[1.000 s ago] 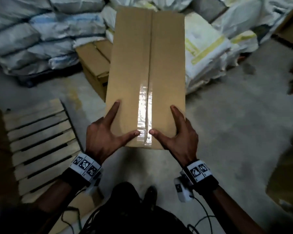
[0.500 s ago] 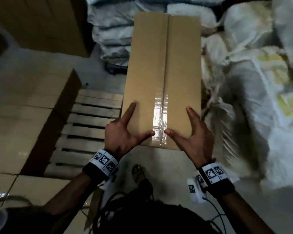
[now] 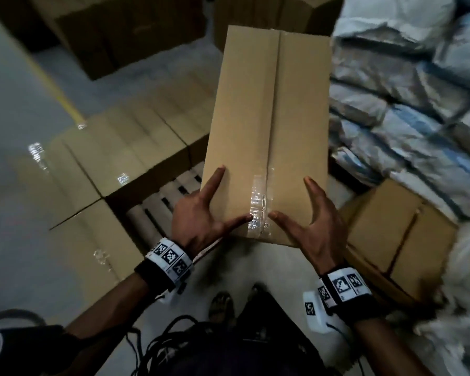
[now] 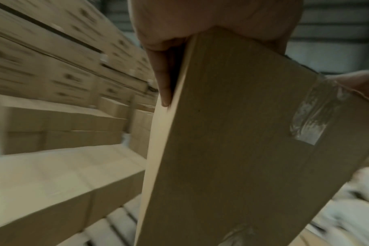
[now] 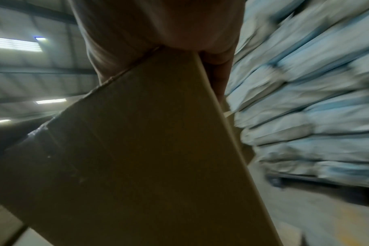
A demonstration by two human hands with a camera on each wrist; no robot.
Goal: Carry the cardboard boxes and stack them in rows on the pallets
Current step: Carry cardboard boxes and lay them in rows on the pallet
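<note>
**Long carton held over a part-filled pallet**

A dim warehouse with a pale concrete floor (image 3: 8, 109); at the bottom of the head view, dark trousers, loose cables and a sandalled foot (image 3: 221, 303) stand on it.

Just above, both wrists wear black bands with checkered marker tags. The left hand (image 3: 198, 218) and right hand (image 3: 319, 229) clasp the near end of a long cardboard box (image 3: 269, 118), one at each near corner. Each thumb lies flat across the top, the tips almost meeting at a strip of clear tape (image 3: 258, 210) over the centre seam; each forefinger stretches forward along the top edge. The wrist views show the remaining fingers (image 4: 162, 74) pressed against the sides, so the box is clamped between the palms and carried off the ground, its long axis pointing away from the person.

Under the box's left side, bare slats of a wooden pallet (image 3: 160, 202) show. Left of that, a row of stacked boxes (image 3: 125, 147) sits side by side on it, tops level, some with glinting tape. On the right an open-flapped carton (image 3: 396, 234) sits low.

Farther back, white and blue sacks (image 3: 407, 99) are piled on the right, and tall brown cartons (image 3: 114, 36) stand in shadow behind.
</note>
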